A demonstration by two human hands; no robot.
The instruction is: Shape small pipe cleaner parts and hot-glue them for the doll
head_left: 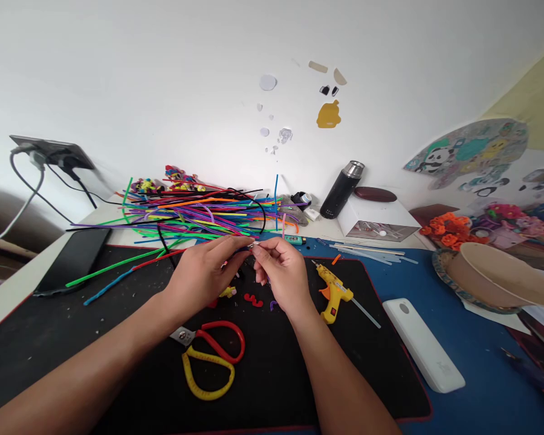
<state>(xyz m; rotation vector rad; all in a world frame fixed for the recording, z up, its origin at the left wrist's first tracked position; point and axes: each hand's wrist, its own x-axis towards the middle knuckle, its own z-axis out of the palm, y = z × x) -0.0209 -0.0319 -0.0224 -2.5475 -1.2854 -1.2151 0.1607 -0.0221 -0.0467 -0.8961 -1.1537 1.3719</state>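
Above the black mat [272, 374], my left hand [208, 266] and my right hand [283, 269] meet with their fingertips pinched together. A tiny pale or shiny piece [252, 244] shows between them; its kind is too small to make out. Below the hands lie a curled red pipe cleaner piece [254, 299] and a small purple one [273, 306]. Partly behind my left hand sits a small yellow piece [229, 292]. Scissors [208, 356] with one red and one yellow handle lie nearer to me, their blades partly hidden by my left wrist.
A yellow glue gun [333, 290] lies right of my right hand, beside a white power bank [424, 344]. Many coloured pipe cleaners [199, 211] are piled along the wall. A black thermos [342, 190], a white box [376, 214] and a bowl [503, 272] stand farther right.
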